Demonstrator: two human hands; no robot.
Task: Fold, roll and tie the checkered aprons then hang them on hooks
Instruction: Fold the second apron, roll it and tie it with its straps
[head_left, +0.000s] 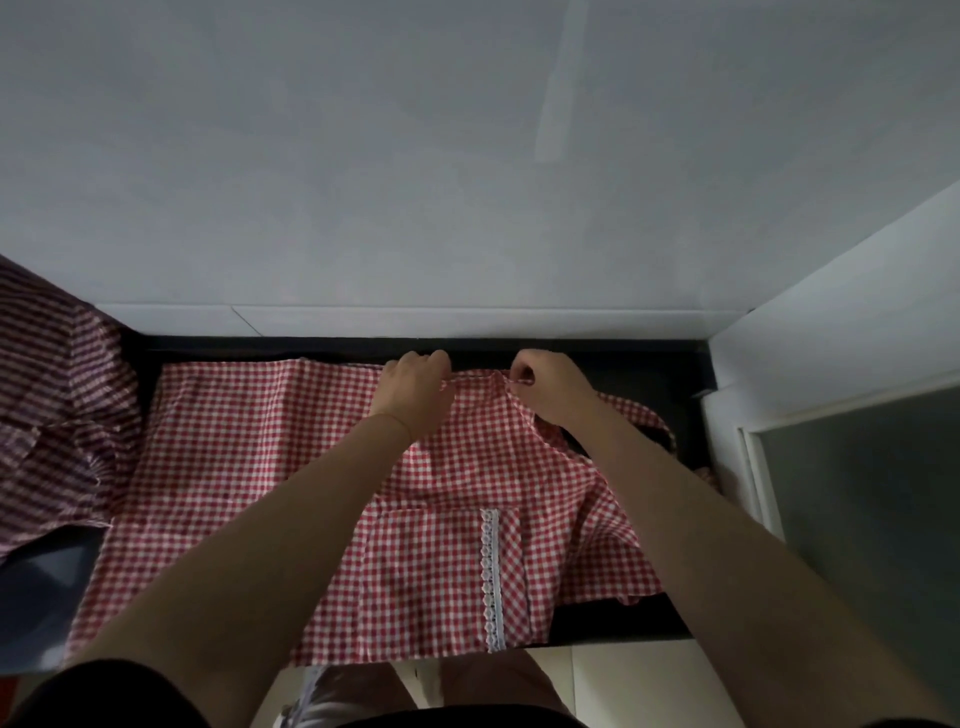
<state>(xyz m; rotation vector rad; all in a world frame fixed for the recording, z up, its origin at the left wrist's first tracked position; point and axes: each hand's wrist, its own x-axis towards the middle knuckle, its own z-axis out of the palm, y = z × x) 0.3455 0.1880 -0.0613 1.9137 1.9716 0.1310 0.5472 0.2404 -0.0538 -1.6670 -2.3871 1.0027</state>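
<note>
Both hands, left grip (415, 387) and right grip (545, 384), pinch the red apron (249, 467) (far edge) on the dark counter (623, 618)

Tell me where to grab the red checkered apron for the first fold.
Take the red checkered apron by its far edge, from above, as the left hand and right hand do now. It lies spread flat on the dark counter, so that edge probably lifts cleanly toward the lace-trimmed pocket.
</note>
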